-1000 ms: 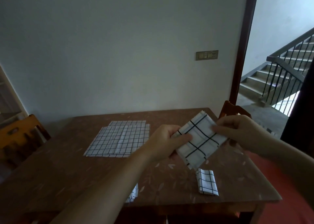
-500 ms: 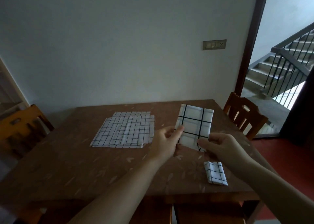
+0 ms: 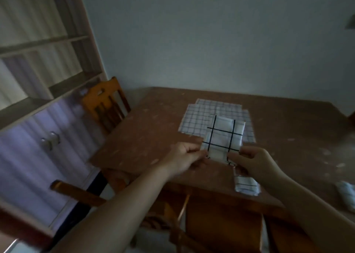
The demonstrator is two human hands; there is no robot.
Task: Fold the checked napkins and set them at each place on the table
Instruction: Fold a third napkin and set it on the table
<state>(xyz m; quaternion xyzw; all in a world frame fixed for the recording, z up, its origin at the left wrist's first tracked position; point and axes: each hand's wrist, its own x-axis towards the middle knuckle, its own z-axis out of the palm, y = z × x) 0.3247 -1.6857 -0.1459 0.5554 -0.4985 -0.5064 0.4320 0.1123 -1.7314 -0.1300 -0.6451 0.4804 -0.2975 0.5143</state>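
Head view: my left hand and right hand each pinch a lower corner of one folded checked napkin, held upright over the table. Flat napkin stack lies behind it, count unclear. Two small folded napkins: one at the near edge below my right hand, one far right, blurred. Two wooden chairs on the left, shelving unit beyond.

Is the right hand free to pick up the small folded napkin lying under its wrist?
Probably not yet: the right hand and left hand both pinch the held napkin, though the small folded napkin lies uncovered.
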